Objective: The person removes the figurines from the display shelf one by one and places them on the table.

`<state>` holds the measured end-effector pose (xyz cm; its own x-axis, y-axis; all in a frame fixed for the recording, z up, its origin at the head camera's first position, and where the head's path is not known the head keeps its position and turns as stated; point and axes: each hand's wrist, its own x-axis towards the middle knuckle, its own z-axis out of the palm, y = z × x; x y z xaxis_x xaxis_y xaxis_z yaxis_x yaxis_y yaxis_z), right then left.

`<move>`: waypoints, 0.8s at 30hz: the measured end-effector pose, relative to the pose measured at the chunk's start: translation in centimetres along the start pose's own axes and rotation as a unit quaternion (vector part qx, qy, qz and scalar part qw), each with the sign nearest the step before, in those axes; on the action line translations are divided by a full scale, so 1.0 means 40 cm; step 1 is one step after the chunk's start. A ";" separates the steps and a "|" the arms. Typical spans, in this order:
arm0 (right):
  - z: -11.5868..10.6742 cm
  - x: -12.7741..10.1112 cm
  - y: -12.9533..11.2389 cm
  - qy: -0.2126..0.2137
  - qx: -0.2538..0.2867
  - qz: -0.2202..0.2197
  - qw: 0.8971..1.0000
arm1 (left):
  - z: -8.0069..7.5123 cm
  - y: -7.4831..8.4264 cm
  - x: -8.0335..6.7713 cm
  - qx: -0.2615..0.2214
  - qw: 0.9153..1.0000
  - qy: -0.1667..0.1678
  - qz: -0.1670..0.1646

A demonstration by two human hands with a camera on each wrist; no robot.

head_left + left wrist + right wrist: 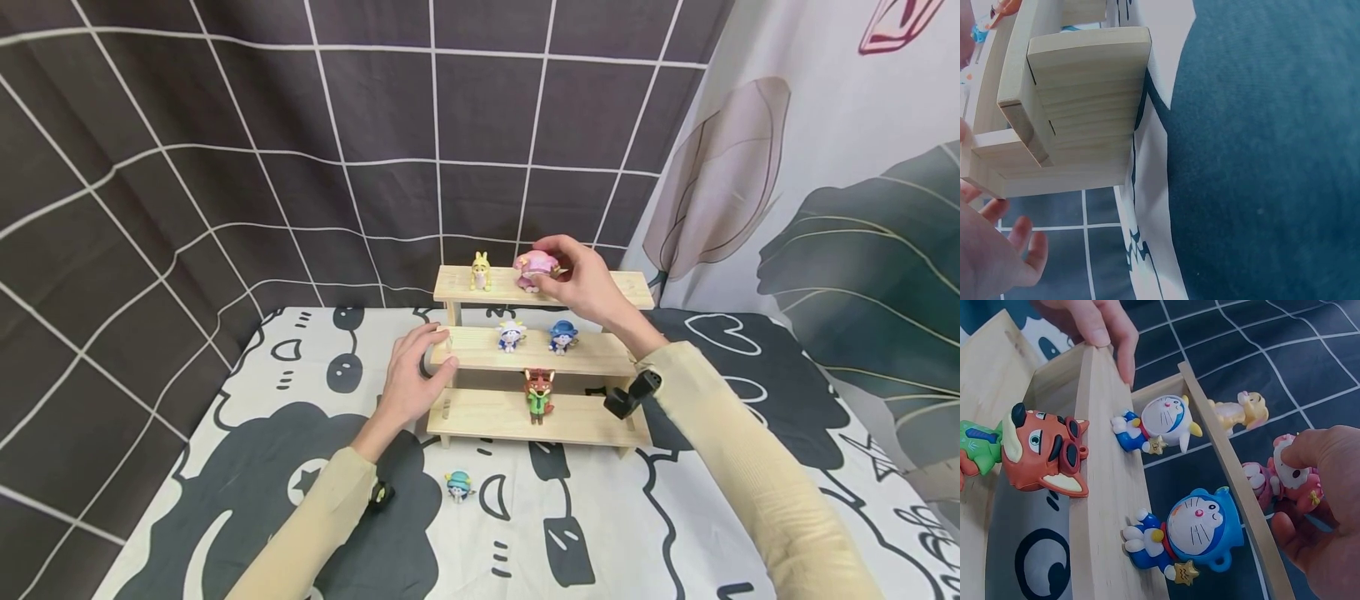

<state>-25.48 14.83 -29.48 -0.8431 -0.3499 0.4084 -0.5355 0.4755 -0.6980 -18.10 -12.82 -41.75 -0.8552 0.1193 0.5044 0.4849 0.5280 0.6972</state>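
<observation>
One three-tier wooden shelf [480,350], six figurines. Top tier: yellow rabbit figurine [480,271] near its left end, pink figurine [534,268] mid-tier. Middle tier: white-hooded Doraemon [511,335] and blue-hooded Doraemon [562,336]. Bottom tier: fox figurine [537,393]. Teal-hatted figurine [458,485] on the tablecloth [315,375] by the front edge, too small to identify. Right hand [588,279] pinches the pink figurine, fingers covering part of it. Left hand [411,377] clasps the middle tier's left end, fingers curled.
</observation>
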 end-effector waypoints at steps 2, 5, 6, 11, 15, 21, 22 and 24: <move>0.000 -0.001 0.000 0.001 -0.002 -0.003 1.000 | 0.001 -0.001 0.001 0.000 1.000 0.001 0.001; 0.000 -0.002 -0.002 0.001 -0.006 -0.006 1.000 | 0.002 -0.001 0.002 0.000 1.000 0.002 0.004; 0.000 -0.003 -0.003 0.001 -0.007 -0.007 1.000 | 0.002 -0.001 0.001 0.000 1.000 0.002 0.004; -0.001 -0.005 -0.006 0.005 -0.007 -0.007 1.000 | 0.002 0.000 0.001 0.000 1.000 0.003 0.005; -0.003 -0.008 -0.010 0.006 -0.010 -0.007 1.000 | 0.002 0.000 -0.001 0.001 1.000 0.003 0.005; -0.008 -0.015 -0.014 0.008 -0.014 -0.005 1.000 | 0.002 -0.001 -0.001 0.003 1.000 0.006 0.008; -0.009 -0.017 -0.014 0.008 -0.013 -0.005 1.000 | 0.001 -0.001 -0.001 0.002 1.000 0.006 0.008; -0.011 -0.020 -0.016 0.008 -0.010 -0.007 1.000 | 0.001 -0.001 0.000 0.002 1.000 0.008 0.009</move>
<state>-24.48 15.18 -29.11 -0.8357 -0.3446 0.4277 -0.5486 0.4868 -0.6797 -18.11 -12.81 -41.82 -0.8431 0.1161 0.5251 0.4997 0.5299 0.6852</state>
